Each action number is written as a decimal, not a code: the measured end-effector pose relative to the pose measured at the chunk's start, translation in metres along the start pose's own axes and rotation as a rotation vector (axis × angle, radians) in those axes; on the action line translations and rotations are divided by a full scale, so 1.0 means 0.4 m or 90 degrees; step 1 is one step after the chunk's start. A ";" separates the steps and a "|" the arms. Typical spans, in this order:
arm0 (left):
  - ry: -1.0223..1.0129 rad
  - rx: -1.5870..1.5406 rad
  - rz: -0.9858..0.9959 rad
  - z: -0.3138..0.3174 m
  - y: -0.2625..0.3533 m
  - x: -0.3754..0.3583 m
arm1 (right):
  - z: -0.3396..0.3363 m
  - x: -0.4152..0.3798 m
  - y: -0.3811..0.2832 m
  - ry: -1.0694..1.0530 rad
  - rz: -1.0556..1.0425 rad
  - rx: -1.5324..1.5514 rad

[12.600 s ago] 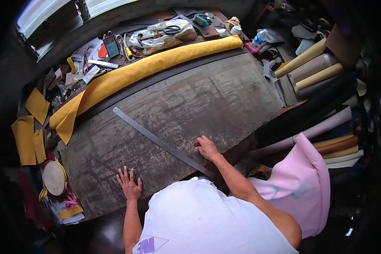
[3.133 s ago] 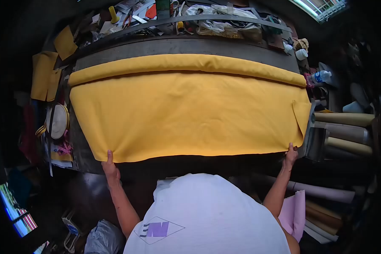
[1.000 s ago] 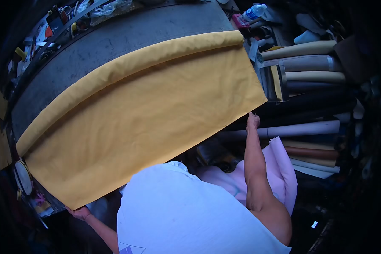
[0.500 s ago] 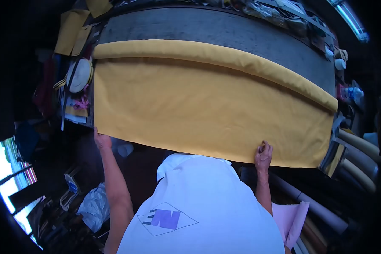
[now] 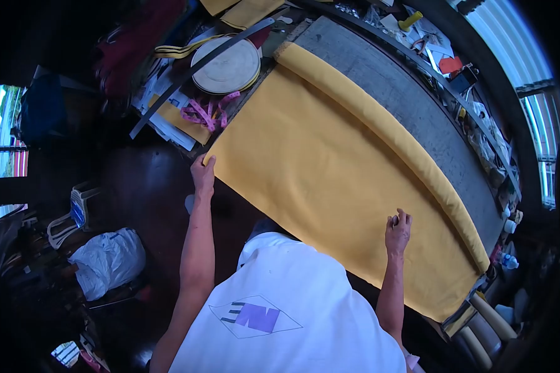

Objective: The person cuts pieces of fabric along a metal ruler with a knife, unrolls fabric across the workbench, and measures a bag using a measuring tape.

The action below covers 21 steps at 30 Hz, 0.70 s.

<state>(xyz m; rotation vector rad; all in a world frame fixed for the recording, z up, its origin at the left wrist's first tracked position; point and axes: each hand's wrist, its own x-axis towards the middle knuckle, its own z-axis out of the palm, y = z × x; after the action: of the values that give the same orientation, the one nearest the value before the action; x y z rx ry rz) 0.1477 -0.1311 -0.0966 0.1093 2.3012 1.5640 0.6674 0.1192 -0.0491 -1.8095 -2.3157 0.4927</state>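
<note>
A sheet of yellow fabric (image 5: 330, 168) lies spread over the table, its far side wound into a long thick roll (image 5: 379, 118). At the fabric's near left corner, my left hand (image 5: 203, 174) is closed, pinching the edge between thumb and fingers. My right hand (image 5: 398, 233) is over the right part of the sheet with its fingers curled together. Something small and dark may be between those fingertips, but I cannot make it out. Whether this hand touches the cloth is not clear.
Left of the fabric lie a round white-topped roll (image 5: 227, 65), a long metal ruler (image 5: 199, 78) and a pink measuring tape (image 5: 208, 114). Tools and plastic bags line the table's far edge. A plastic bag (image 5: 109, 261) and a chair (image 5: 74, 214) stand on the left.
The view has turned left, so the table now slants down to the right. My right hand has shifted from near the front edge further in over the fabric. My left hand keeps the corner.
</note>
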 end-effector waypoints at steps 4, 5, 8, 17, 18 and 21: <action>0.012 0.342 0.047 -0.019 0.033 0.021 | -0.005 0.313 -0.261 0.025 -0.134 -0.114; 0.016 0.369 0.059 -0.019 0.032 0.022 | -0.009 0.381 -0.318 0.013 -0.153 -0.149; 0.004 0.375 0.077 -0.025 0.012 0.034 | 0.019 0.566 -0.387 -0.041 -0.283 -0.188; -0.029 0.292 0.085 -0.055 0.012 0.032 | 0.083 0.696 -0.491 -0.209 -0.291 -0.230; -0.024 0.273 0.095 -0.056 0.011 0.035 | 0.087 0.700 -0.499 -0.192 -0.308 -0.226; 0.011 0.283 0.074 -0.047 0.013 0.034 | 0.096 0.698 -0.498 -0.162 -0.296 -0.239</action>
<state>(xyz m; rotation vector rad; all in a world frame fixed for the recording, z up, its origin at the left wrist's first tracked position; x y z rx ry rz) 0.1283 -0.1421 -0.0890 0.3457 2.6598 1.0770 0.4026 0.3399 -0.0355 -1.3069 -3.0541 0.2373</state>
